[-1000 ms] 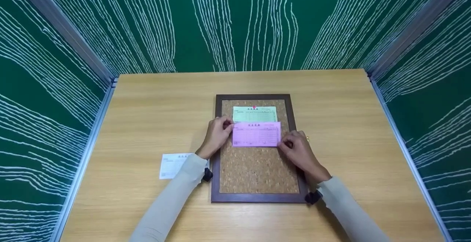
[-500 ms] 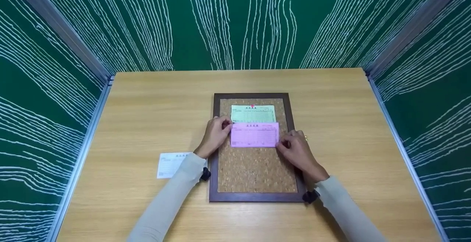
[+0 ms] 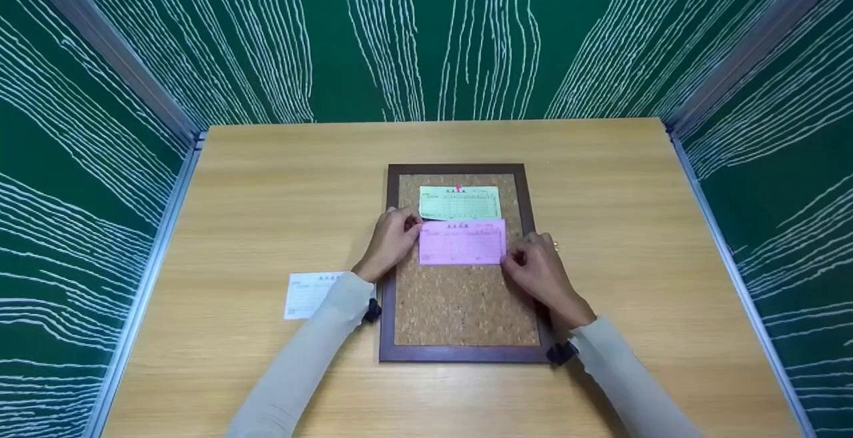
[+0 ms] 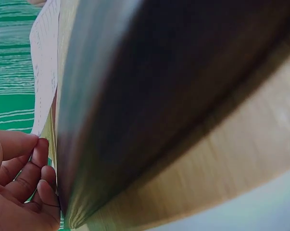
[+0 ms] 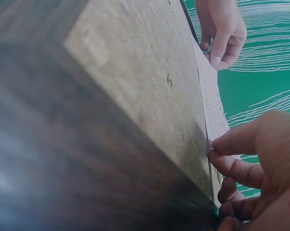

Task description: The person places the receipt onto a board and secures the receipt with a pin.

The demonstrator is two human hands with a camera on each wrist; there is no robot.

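A pink paper slip (image 3: 462,243) with a printed grid lies over a framed cork board (image 3: 466,308), just below a green slip (image 3: 460,203). A red pushpin (image 3: 458,187) sits at the green slip's top edge. My left hand (image 3: 393,238) pinches the pink slip's upper left corner between thumb and forefinger. At its lower right corner, my right hand (image 3: 538,268) pinches the slip too. In the left wrist view the paper (image 4: 44,62) stands slightly off the board near the thumb. The right wrist view shows the right thumb and finger on the paper's edge (image 5: 217,110).
A white printed slip (image 3: 312,295) lies on the wooden table (image 3: 286,191) left of the board, partly covered by my left sleeve. The dark frame (image 3: 466,354) forms a raised rim round the cork. Green walls (image 3: 373,38) with white lines surround the table.
The pink slip has shifted down slightly relative to the green one, so more of the green slip's lower edge shows. Both hands keep their hold on it.
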